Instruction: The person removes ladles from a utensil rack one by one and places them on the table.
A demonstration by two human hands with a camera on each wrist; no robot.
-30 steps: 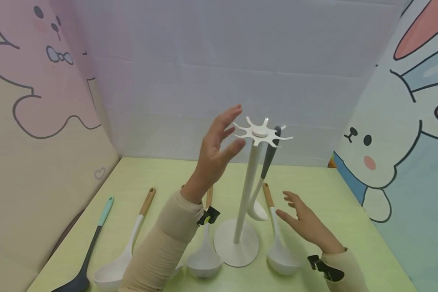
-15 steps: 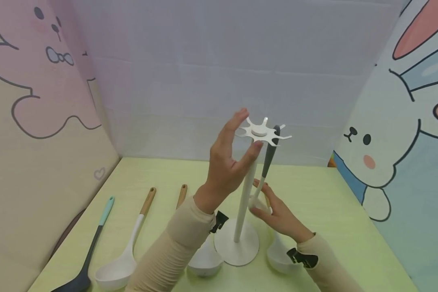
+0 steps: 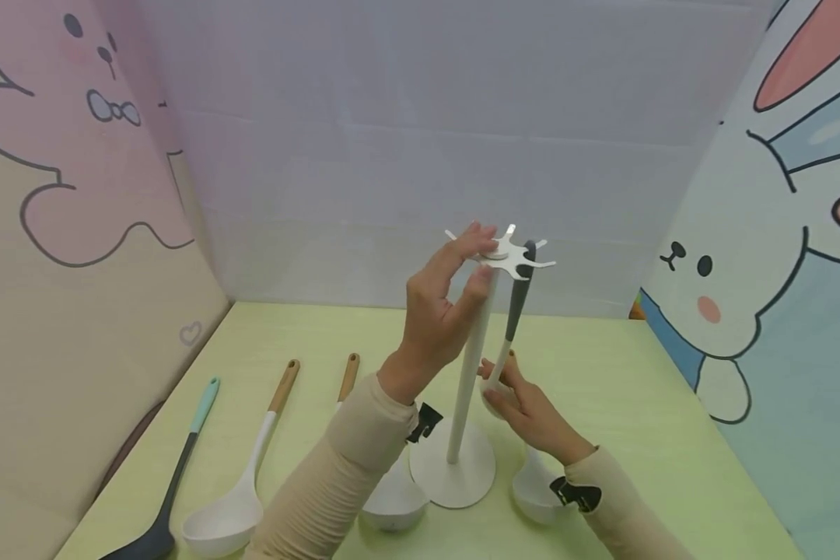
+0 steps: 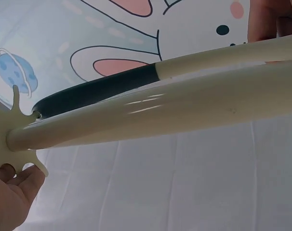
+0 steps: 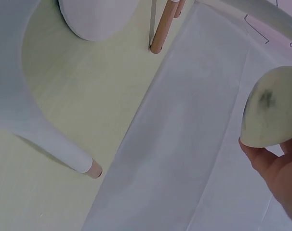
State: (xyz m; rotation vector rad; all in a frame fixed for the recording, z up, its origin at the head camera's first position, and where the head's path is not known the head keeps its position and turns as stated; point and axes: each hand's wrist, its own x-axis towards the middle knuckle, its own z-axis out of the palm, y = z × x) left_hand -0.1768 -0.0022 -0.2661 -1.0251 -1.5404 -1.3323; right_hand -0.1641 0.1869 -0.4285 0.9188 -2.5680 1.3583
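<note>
A white utensil rack [image 3: 470, 381] stands upright on its round base, with a star-shaped ring of hooks [image 3: 511, 264] on top. My left hand [image 3: 439, 311] grips the left side of that ring between thumb and fingers; the left wrist view shows the fingertips on its arms. From a right-hand hook hangs a ladle with a dark grey handle [image 3: 519, 303] and pale shaft. Its rounded bowl [image 5: 273, 106] is held by the fingers of my right hand [image 3: 535, 416], low beside the pole. The pole and handle run side by side in the left wrist view.
On the table lie a white ladle [image 3: 224, 521] with a wooden handle and a dark one [image 3: 161, 513] with a mint handle. White ladles [image 3: 395, 498] also lie left of the base and to its right [image 3: 535, 494]. A printed cloth [image 3: 728, 272] borders the right side.
My left hand has moved right from beside the rack and taken hold of its hook ring. My right hand has come left from the table's right side to the hanging ladle's bowl.
</note>
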